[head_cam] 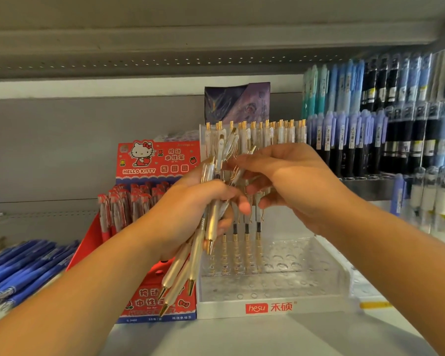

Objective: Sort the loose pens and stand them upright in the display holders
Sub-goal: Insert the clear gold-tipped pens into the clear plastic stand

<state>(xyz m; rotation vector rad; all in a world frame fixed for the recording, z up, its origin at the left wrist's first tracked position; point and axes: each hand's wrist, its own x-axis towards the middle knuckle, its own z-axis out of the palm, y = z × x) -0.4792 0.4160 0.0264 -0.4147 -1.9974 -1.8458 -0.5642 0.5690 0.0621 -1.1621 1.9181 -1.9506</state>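
Observation:
My left hand (190, 201) grips a bundle of several white pens with gold tips and clips (208, 227), held tilted with the tips pointing down and left. My right hand (290, 183) reaches into the top of the bundle, and its fingertips pinch one pen near the clip. Behind both hands stands a clear plastic display holder (293, 273) with rows of round holes. A few matching pens (244, 242) stand upright in its middle row, and a full row (272, 132) stands at its back. Many front holes hold nothing.
A red Hello Kitty pen box (144, 186) stands left of the holder. Loose blue pens (21, 265) lie at the far left. Racks of blue and black pens (385, 119) fill the right. The shelf above (165, 42) hangs low overhead.

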